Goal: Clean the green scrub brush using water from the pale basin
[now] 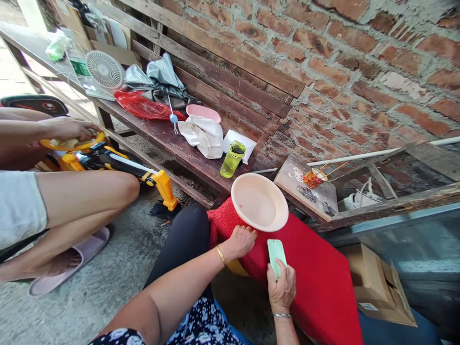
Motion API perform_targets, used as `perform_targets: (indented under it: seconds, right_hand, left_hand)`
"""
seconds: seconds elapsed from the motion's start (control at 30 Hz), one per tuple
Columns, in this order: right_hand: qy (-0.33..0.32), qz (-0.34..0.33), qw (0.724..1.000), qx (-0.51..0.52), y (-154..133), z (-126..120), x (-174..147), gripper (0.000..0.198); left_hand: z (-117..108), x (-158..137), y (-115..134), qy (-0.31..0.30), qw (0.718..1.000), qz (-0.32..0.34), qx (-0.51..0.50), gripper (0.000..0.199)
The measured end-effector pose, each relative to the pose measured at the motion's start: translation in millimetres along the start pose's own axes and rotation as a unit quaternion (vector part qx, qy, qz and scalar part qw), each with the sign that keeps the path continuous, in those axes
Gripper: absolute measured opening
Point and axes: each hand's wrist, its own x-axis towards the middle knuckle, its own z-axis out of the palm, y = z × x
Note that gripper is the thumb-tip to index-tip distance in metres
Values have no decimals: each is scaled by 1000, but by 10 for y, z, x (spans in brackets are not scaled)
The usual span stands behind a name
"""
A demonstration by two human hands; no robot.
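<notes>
In the head view, my right hand (281, 286) is closed around the near end of a mint-green flat oblong object (276, 249) with a small hole at its far end. Its underside is hidden, so I cannot tell its exact kind. It is over a red cloth (319, 273) that covers a long surface and looks shaggy at its far left end. My left hand (241, 242) has its fingers curled onto the near edge of the red cloth, just below a pale pink basin (259, 202). The basin rests on the cloth's far end; its inside shows only small specks.
A wooden bench (158, 129) along the brick wall holds a green bottle (233, 160), white cloth (204, 136), red plastic bag (143, 105) and fan (105, 69). Another person's hand (77, 128) is at left near a yellow-black device (165, 189). A cardboard box (377, 282) stands at right.
</notes>
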Motion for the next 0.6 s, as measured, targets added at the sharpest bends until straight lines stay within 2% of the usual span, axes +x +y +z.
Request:
perform_targets:
  seconds: [0.23, 0.43, 0.6]
  right_hand:
    - [-67, -16, 995, -74, 15, -35, 44, 67]
    - [-102, 8, 988, -120, 4, -32, 48, 64]
    - [-136, 9, 976, -171, -7, -112, 49, 50]
  left_hand:
    - [120, -55, 41, 29, 998, 48, 18, 48]
    - [270, -36, 30, 45, 995, 74, 42, 43]
    - [282, -6, 26, 40, 996, 71, 40, 41]
